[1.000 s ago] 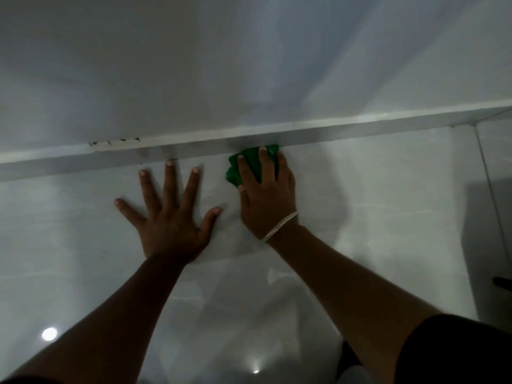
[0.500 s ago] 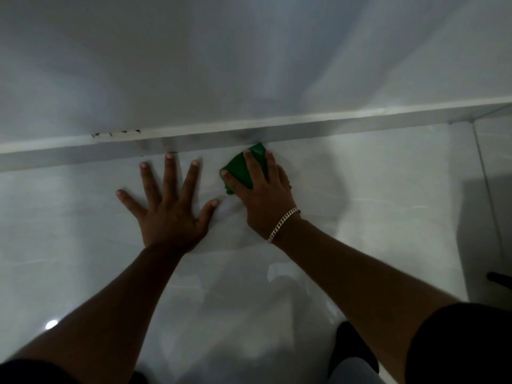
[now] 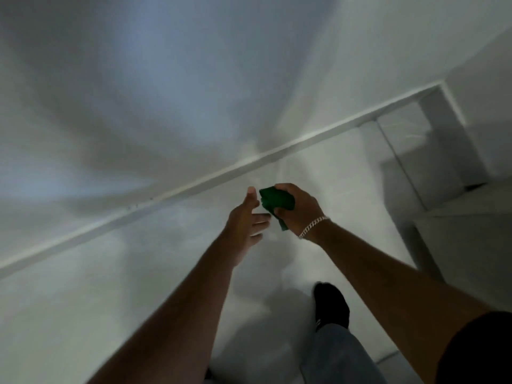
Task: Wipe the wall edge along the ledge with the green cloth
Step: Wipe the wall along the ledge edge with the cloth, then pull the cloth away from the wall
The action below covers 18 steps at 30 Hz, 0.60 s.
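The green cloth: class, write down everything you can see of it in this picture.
The green cloth is dark green, soft-looking fabric, bunched into a crumpled wad rather than spread flat. The right hand holds it in a closed grip, fingers wrapped over it, with a corner hanging below the palm. It is lifted off the tiled surface, clear of the white ledge. The open left hand is right beside it; whether they touch cannot be told.

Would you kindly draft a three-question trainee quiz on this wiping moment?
1. True or false: the green cloth is pressed against the ledge.
2. Which hand holds the cloth? A) left B) right C) both
3. Fill in: the left hand is open with its ____ turned toward the cloth.

Key: 1 false, the cloth is held off the ledge; 2 B, the right hand, which wears a bracelet; 3 palm.
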### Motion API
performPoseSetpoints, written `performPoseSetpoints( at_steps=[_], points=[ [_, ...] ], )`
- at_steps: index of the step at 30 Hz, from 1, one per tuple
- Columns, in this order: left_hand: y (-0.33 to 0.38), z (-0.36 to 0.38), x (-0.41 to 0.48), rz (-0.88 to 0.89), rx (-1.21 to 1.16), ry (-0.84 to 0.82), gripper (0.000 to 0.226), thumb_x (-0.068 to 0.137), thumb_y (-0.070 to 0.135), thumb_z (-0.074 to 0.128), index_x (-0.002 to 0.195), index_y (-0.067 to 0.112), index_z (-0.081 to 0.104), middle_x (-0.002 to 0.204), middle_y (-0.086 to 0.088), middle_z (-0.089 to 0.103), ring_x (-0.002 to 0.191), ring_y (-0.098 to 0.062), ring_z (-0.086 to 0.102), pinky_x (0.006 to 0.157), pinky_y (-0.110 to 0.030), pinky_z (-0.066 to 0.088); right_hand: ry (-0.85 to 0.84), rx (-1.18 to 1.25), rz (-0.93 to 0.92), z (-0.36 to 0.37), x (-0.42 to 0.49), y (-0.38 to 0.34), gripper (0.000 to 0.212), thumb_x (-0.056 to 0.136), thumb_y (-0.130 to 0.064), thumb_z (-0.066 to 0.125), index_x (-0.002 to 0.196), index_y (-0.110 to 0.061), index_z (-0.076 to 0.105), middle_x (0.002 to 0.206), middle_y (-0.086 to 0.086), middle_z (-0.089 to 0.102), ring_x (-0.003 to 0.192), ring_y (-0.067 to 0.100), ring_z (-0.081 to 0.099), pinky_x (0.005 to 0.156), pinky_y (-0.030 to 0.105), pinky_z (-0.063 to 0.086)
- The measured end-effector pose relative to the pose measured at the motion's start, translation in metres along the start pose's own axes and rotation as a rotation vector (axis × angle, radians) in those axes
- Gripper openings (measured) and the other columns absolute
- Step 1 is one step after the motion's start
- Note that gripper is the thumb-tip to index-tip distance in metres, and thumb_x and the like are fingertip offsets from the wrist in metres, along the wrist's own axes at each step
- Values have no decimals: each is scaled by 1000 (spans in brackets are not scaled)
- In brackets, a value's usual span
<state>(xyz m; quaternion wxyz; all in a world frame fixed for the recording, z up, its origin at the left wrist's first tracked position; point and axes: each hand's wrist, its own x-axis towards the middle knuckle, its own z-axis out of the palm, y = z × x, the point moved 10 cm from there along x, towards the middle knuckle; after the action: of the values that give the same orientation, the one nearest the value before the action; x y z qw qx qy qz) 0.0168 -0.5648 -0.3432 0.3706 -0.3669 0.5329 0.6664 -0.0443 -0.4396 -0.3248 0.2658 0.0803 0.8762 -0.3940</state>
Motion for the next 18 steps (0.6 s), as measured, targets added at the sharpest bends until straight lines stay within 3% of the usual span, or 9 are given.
performPoseSetpoints(
  at_steps=[3,5,7,10,11,14,16,18],
  points=[
    [40,51,-54,23,-161,12,57,94,48,54,134,7,55,130,-23,64,119,-39,63,97,-48,54,83,200,8,-59,-57,-30,59,82,-7,63,137,-19,44,125,7,61,110,21,59,83,20,47],
    [70,76,-93,65,-112,28,42,93,26,63,128,3,59,126,-24,67,114,-40,66,80,-46,60,120,376,7,-100,-95,-52,62,82,-3,60,138,-20,40,120,2,58,105,18,59,80,18,49],
    [97,103,-137,99,19,12,38,90,8,62,128,3,59,125,-24,67,112,-40,66,80,-49,62,161,548,16,-143,-135,-70,60,84,-1,55,138,-21,40,119,-1,55,101,10,58,77,9,45],
    [133,149,-199,117,167,-43,42,88,-5,58,130,3,58,124,-22,66,112,-39,65,91,-55,58,311,753,76,-215,-191,-78,59,80,-2,51,135,-24,44,128,-2,53,116,14,53,84,11,45],
    [145,168,-219,123,205,-83,41,89,-7,56,129,3,59,123,-22,67,112,-39,65,90,-53,59,369,807,110,-240,-208,-76,61,81,2,53,135,-23,44,130,-3,52,121,15,50,88,15,46],
    [171,236,-267,132,309,-226,34,90,-10,53,116,7,65,113,-18,71,102,-33,68,77,-41,61,438,983,279,-307,-253,-59,74,77,9,63,140,-21,38,135,-2,47,122,18,48,101,42,46],
    [180,286,-287,117,369,-304,35,88,-13,53,111,9,66,108,-16,72,97,-31,69,73,-37,61,439,1175,378,-341,-276,-36,74,73,13,67,136,-15,41,129,11,57,105,27,60,93,50,51],
    [191,337,-299,116,471,-371,36,87,-14,54,110,11,66,105,-15,73,98,-31,69,75,-37,62,432,1302,423,-377,-292,-16,67,69,18,68,127,-10,49,112,19,66,91,32,66,79,48,57]
  ],
)
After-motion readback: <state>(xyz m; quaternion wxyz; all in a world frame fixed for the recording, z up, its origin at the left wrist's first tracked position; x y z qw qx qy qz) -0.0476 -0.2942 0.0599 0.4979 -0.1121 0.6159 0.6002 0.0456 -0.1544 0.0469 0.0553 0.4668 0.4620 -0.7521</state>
